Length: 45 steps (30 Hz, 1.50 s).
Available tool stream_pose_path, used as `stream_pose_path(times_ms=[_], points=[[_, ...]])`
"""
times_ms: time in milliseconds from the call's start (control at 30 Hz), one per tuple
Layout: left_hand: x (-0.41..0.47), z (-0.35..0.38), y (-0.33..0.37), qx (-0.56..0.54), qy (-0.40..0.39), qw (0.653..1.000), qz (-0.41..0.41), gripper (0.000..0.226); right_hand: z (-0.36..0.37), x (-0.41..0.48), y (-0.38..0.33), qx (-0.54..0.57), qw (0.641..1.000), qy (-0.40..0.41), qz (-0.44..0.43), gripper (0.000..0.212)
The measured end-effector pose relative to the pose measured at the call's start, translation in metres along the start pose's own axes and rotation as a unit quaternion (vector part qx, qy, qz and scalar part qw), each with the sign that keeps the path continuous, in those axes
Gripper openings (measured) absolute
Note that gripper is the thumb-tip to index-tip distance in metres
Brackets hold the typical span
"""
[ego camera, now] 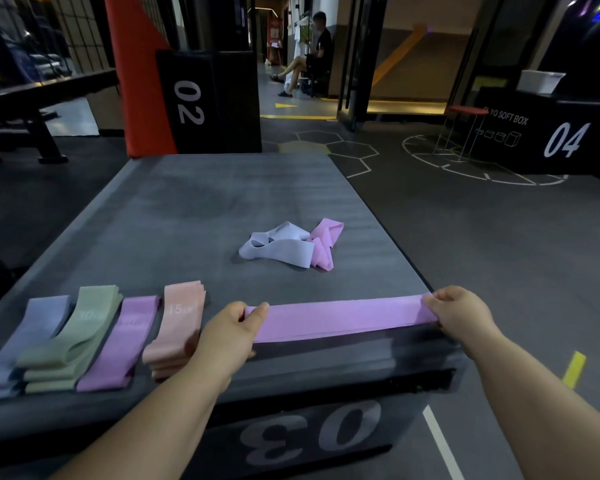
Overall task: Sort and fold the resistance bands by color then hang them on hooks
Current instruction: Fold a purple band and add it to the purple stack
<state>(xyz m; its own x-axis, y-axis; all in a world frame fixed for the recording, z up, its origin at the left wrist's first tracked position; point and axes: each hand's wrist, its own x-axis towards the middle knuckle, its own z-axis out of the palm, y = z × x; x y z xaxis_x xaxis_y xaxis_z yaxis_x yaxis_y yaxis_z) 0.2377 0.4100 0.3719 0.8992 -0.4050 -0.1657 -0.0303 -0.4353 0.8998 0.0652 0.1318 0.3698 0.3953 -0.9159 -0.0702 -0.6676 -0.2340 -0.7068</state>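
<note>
Lying taut along the near edge of the plyo box (187, 209), a pink band (343, 318) is pinched at each end between thumb and fingers of the left hand (232, 327) and the right hand (461, 313), presumably to be smoothed for folding. Folded stacks are kept apart by colour at the left: lavender stack (25, 341), green stack (73, 344), pink stack (118, 348), peach stack (177, 327). "15 LB" is printed on the peach, "03" on the box front. A loose pile (288, 247) lies unsorted mid-box.

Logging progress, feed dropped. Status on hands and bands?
Left hand, right hand: each pinching one end of pink band, flat on box. Four sorted stacks at left. Loose pile beyond, nothing blocking.
</note>
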Motion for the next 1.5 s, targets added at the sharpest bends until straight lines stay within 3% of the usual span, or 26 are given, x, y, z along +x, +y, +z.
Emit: stream_pose_path(times_ms=[367, 500, 633, 833, 900, 933, 1100, 1167, 1267, 1433, 1500], points=[[0.002, -0.004, -0.004, 0.147, -0.006, 0.989, 0.004, 0.032, 0.012, -0.015, -0.008, -0.143, 0.988, -0.021, -0.047, 0.016], [-0.003, -0.005, -0.006, 0.281, 0.01, 0.959, 0.046, 0.034, 0.014, -0.016, -0.008, -0.191, 0.979, -0.011, -0.063, 0.02], [-0.006, -0.004, -0.005, 0.291, 0.019, 0.955, 0.06, 0.038, 0.017, -0.016, -0.004, -0.22, 0.972, -0.003, -0.076, 0.02], [-0.004, -0.003, -0.004, 0.248, -0.011, 0.968, 0.045, 0.031, 0.015, -0.024, -0.011, -0.229, 0.967, 0.029, -0.109, 0.028], [-0.002, -0.003, -0.004, 0.225, -0.021, 0.973, 0.039, 0.032, 0.019, -0.031, -0.021, -0.184, 0.97, 0.023, -0.159, 0.016], [-0.001, -0.003, -0.004, 0.21, -0.028, 0.977, 0.036, 0.031, 0.021, -0.035, -0.027, -0.157, 0.97, -0.003, -0.188, 0.008], [-0.002, 0.003, 0.004, 0.076, -0.085, 0.993, 0.011, 0.013, 0.04, -0.07, -0.054, -0.131, 0.916, -0.222, -0.306, 0.016], [-0.006, 0.007, 0.008, 0.021, -0.107, 0.994, 0.007, 0.003, 0.046, -0.084, -0.062, -0.117, 0.898, -0.257, -0.337, 0.03], [-0.009, 0.014, 0.01, -0.037, -0.143, 0.989, 0.005, 0.012, 0.054, -0.098, -0.069, -0.119, 0.887, -0.266, -0.357, 0.037], [-0.01, 0.017, 0.014, -0.056, -0.201, 0.978, 0.016, 0.025, 0.067, -0.098, -0.071, -0.09, 0.922, -0.214, -0.309, 0.02], [-0.008, 0.016, 0.012, 0.008, -0.172, 0.983, 0.068, 0.018, 0.068, -0.094, -0.071, -0.066, 0.941, -0.195, -0.269, 0.025]])
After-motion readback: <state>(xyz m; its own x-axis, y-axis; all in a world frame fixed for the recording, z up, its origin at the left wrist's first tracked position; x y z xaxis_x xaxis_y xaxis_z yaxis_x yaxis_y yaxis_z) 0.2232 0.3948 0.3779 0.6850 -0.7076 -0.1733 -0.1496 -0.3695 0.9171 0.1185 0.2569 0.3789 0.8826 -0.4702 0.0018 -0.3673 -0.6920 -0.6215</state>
